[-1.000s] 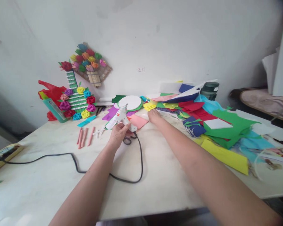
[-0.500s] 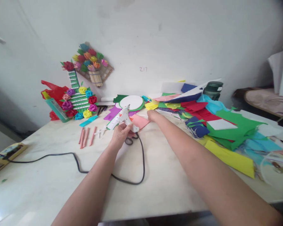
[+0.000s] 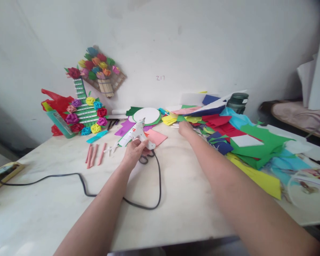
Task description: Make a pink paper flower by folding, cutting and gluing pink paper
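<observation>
My left hand is closed around the handle of a white glue gun, its nozzle pointing up and away from me. A black cord runs from the handle's base and loops over the table. Under and beside the gun lie a salmon-pink paper sheet and a pair of dark-handled scissors, partly hidden. My right hand is closed, reaching to the near edge of the paper pile beside some thin white pieces. Its fingertips are hidden from me, so what they hold cannot be made out.
Rolled pink paper tubes lie left of the gun. Behind it sits a white and green disc. A flower-decorated green guitar shape leans at the back left, by a glue bottle. Coloured sheets heap on the right.
My right hand has moved right, from the edge of the pink sheet to the paper pile. The left hand keeps hold of the glue gun; the view has shifted slightly.
</observation>
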`<state>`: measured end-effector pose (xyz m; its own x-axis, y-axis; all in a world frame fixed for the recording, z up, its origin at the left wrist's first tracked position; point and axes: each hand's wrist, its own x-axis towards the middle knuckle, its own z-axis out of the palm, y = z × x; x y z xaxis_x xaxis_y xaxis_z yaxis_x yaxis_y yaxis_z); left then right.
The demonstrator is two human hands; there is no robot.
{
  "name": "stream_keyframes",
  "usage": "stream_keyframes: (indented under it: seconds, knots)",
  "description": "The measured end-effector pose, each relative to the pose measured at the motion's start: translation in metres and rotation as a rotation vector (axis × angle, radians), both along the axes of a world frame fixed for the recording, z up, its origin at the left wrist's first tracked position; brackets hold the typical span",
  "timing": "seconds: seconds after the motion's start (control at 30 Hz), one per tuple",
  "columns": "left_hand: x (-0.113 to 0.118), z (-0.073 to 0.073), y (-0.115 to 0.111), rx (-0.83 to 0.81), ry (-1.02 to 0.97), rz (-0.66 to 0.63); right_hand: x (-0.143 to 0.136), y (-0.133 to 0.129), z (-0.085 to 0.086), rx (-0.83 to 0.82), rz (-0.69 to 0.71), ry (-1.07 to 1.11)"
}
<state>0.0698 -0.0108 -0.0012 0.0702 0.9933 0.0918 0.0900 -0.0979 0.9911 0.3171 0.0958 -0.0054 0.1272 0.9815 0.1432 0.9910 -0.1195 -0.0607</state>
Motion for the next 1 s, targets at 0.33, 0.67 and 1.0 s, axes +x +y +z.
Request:
stream_keyframes:
  seconds: [0.33,0.67,1.0]
  knots:
    - [-0.001,-0.002,0.000,-0.007,0.004,0.022,0.003,-0.001,-0.006,-0.029,-0.099,-0.081]
    - [-0.001,-0.002,0.000,0.018,0.004,0.007,0.012,0.003,-0.012,0.030,-0.025,-0.061]
    - [0.000,0.000,-0.001,0.004,0.015,0.006,0.005,0.001,0.016,0.257,0.007,0.258]
